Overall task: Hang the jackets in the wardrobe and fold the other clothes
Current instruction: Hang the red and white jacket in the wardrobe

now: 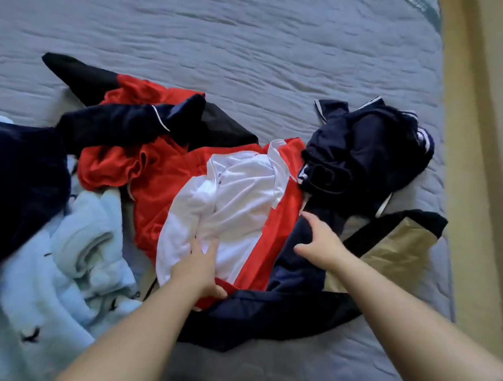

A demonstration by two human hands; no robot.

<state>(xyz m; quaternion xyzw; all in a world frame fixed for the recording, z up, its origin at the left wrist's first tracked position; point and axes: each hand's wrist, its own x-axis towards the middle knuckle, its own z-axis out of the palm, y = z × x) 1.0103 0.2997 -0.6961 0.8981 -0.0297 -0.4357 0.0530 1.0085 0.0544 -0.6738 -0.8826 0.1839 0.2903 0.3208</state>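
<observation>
The red jacket point(168, 185) lay mid-pile on the bed point(253, 43), its white panel rumpled. The left hand point(201, 264) rested on that panel, fingers spread and nearly straight, holding nothing. The right hand point(320, 244) curled round a fold of the navy garment point(292, 281), which lapped the jacket's hem. The step looked like freeing the jacket: best to pin it with the left while the right lifted the navy cloth clear rather than dragging, as the sleeves seemed tangled. Dark clothes buried part of the jacket's top; whether the navy piece was a jacket or trousers could not be told, and the fleece point(72, 256) ran off the frame
</observation>
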